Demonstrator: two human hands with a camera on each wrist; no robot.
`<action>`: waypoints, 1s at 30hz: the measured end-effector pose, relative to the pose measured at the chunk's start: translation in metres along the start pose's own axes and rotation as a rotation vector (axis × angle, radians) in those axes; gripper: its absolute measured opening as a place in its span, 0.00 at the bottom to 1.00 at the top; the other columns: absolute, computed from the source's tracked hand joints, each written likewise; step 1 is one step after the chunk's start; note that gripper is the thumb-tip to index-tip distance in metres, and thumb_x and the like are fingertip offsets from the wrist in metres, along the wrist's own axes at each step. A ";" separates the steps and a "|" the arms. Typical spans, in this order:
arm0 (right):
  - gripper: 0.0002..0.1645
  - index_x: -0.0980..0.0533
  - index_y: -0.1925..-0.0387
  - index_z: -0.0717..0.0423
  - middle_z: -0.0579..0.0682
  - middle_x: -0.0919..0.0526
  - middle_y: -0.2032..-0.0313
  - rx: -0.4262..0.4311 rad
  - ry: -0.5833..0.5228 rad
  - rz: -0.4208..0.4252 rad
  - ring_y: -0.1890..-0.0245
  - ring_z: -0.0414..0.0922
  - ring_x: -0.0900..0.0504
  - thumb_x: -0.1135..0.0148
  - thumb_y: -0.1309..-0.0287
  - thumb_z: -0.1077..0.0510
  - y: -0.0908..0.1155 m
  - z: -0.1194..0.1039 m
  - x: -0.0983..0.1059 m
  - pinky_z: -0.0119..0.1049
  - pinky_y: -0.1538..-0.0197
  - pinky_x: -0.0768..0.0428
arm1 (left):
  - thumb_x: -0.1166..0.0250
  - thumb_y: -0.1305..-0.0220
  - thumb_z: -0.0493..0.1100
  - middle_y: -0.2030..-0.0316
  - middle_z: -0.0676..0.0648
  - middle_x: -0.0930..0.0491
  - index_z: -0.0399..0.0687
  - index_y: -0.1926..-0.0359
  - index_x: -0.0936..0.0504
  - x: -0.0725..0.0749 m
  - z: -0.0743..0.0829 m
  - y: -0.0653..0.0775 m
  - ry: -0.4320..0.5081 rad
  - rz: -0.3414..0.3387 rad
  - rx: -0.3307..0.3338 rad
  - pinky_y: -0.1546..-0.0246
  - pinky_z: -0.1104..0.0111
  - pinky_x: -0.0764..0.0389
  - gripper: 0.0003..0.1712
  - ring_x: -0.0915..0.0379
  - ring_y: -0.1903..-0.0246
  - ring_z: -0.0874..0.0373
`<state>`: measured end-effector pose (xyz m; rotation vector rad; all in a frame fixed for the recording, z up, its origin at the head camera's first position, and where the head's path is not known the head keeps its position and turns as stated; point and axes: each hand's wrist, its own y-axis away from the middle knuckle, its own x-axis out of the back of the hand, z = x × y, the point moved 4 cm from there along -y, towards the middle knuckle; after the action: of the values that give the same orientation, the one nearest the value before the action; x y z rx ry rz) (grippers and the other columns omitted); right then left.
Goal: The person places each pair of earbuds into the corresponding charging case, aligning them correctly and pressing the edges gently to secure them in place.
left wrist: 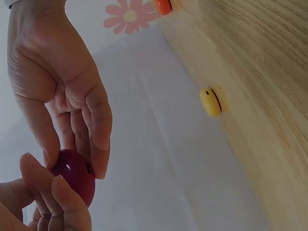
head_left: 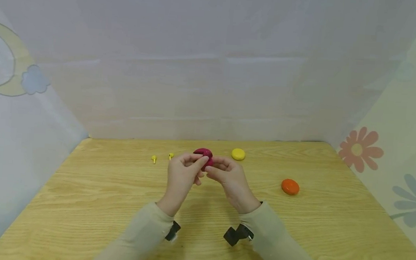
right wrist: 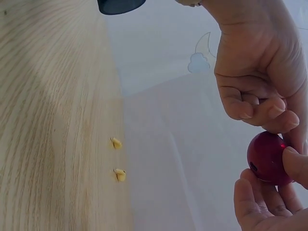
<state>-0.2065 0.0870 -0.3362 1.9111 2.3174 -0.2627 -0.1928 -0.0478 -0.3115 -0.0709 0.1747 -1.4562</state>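
Both hands hold a glossy magenta earbud case (head_left: 203, 151) above the table, in the middle of the head view. My left hand (head_left: 183, 174) grips it from the left, thumb on its near side. From the right, my right hand (head_left: 231, 180) pinches its edge between thumb and fingers. The left wrist view shows the rounded case (left wrist: 74, 175) between the two hands, with a small dark slot on its side. In the right wrist view the case (right wrist: 267, 159) is partly covered by fingers. Whether its lid stands raised is hard to tell behind the fingers.
Two yellow earbuds, a left one (head_left: 154, 159) and a right one (head_left: 171, 156), lie on the wooden table (head_left: 108, 203) left of the hands. A round yellow case (head_left: 238, 154) sits behind the right hand; an orange case (head_left: 290, 186) lies farther right. Cloth walls border the table.
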 end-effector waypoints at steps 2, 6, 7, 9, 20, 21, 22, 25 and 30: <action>0.15 0.27 0.49 0.70 0.52 0.18 0.58 -0.003 0.001 -0.002 0.58 0.45 0.20 0.41 0.38 0.70 0.000 -0.001 0.000 0.38 0.51 0.20 | 0.31 0.38 0.37 0.83 0.48 0.22 0.29 0.62 0.17 0.000 -0.001 0.000 -0.018 0.002 0.002 0.86 0.75 0.26 0.12 0.29 0.86 0.64; 0.16 0.27 0.48 0.70 0.52 0.19 0.57 -0.010 0.013 0.000 0.57 0.45 0.20 0.41 0.38 0.70 0.000 -0.001 0.000 0.37 0.51 0.20 | 0.31 0.38 0.40 0.82 0.46 0.22 0.31 0.62 0.17 0.001 -0.002 -0.001 -0.042 -0.004 0.010 0.85 0.74 0.25 0.13 0.30 0.87 0.62; 0.17 0.28 0.48 0.70 0.52 0.19 0.57 -0.011 0.016 0.000 0.57 0.44 0.20 0.40 0.38 0.70 0.000 -0.001 0.000 0.38 0.51 0.20 | 0.31 0.38 0.41 0.82 0.45 0.22 0.31 0.63 0.16 0.001 -0.002 -0.002 -0.047 -0.005 0.007 0.85 0.74 0.24 0.14 0.30 0.88 0.62; 0.17 0.28 0.48 0.70 0.52 0.19 0.56 -0.010 0.017 -0.003 0.56 0.45 0.20 0.40 0.38 0.70 0.000 -0.001 0.000 0.38 0.50 0.20 | 0.31 0.38 0.42 0.82 0.43 0.22 0.31 0.63 0.16 0.001 -0.001 -0.002 -0.056 -0.008 -0.001 0.84 0.73 0.24 0.14 0.31 0.89 0.62; 0.18 0.28 0.47 0.70 0.54 0.19 0.55 -0.012 0.034 -0.010 0.56 0.46 0.20 0.39 0.38 0.69 0.000 -0.001 -0.001 0.39 0.50 0.21 | 0.31 0.37 0.42 0.84 0.47 0.23 0.32 0.64 0.16 0.001 0.006 -0.003 -0.130 -0.009 -0.041 0.85 0.73 0.25 0.13 0.32 0.90 0.61; 0.18 0.28 0.47 0.70 0.54 0.19 0.55 -0.012 0.038 -0.010 0.56 0.46 0.20 0.39 0.38 0.69 0.000 -0.001 -0.001 0.39 0.50 0.21 | 0.31 0.38 0.43 0.84 0.47 0.23 0.33 0.65 0.16 0.001 0.006 -0.003 -0.144 -0.006 -0.042 0.85 0.72 0.25 0.13 0.33 0.91 0.61; 0.18 0.28 0.47 0.70 0.54 0.19 0.55 -0.010 0.040 -0.011 0.56 0.46 0.20 0.39 0.38 0.69 0.000 -0.001 -0.001 0.39 0.50 0.21 | 0.31 0.38 0.44 0.84 0.47 0.23 0.34 0.65 0.15 0.001 0.007 -0.003 -0.159 -0.005 -0.043 0.85 0.72 0.25 0.14 0.33 0.91 0.61; 0.18 0.27 0.48 0.70 0.53 0.19 0.56 -0.004 0.041 -0.014 0.56 0.46 0.20 0.39 0.38 0.69 -0.001 -0.001 0.000 0.39 0.50 0.21 | 0.30 0.38 0.45 0.84 0.46 0.22 0.36 0.67 0.15 0.001 0.008 -0.003 -0.214 0.005 -0.041 0.86 0.71 0.25 0.13 0.32 0.91 0.61; 0.16 0.27 0.49 0.70 0.53 0.19 0.57 0.009 0.035 -0.020 0.57 0.45 0.20 0.40 0.38 0.69 -0.001 0.000 0.001 0.38 0.50 0.20 | 0.31 0.38 0.44 0.82 0.45 0.21 0.38 0.68 0.15 0.001 0.009 -0.002 -0.340 0.006 -0.070 0.85 0.70 0.24 0.12 0.30 0.89 0.60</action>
<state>-0.2076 0.0876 -0.3360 1.9123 2.3626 -0.2439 -0.1936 -0.0499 -0.3027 -0.3720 -0.0522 -1.4100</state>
